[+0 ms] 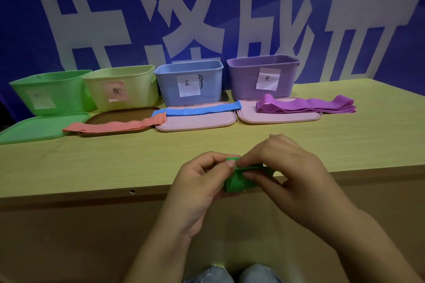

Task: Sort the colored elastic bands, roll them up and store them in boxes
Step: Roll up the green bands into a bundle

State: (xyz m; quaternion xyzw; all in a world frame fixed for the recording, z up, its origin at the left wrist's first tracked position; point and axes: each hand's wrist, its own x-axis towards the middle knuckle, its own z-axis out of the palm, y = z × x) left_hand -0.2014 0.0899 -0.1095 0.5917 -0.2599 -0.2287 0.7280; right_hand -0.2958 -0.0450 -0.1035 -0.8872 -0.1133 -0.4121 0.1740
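Green rolled band (236, 181) sits pinched between left hand (202, 181) and right hand (292, 174) fingers; green (49, 93), yellow (124, 89), blue (189, 82) and purple (262, 76) boxes stand open, contents hidden.

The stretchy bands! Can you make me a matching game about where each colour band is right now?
Bands:
1. green band
2. blue band
3. purple bands
4. orange band

Places:
A. on the pink lid in front of the purple box
B. across the brown lid
C. held in the grip of both hands, left hand and right hand
D. on the pink lid in front of the blue box

Pairs: 1-C, 2-D, 3-A, 4-B
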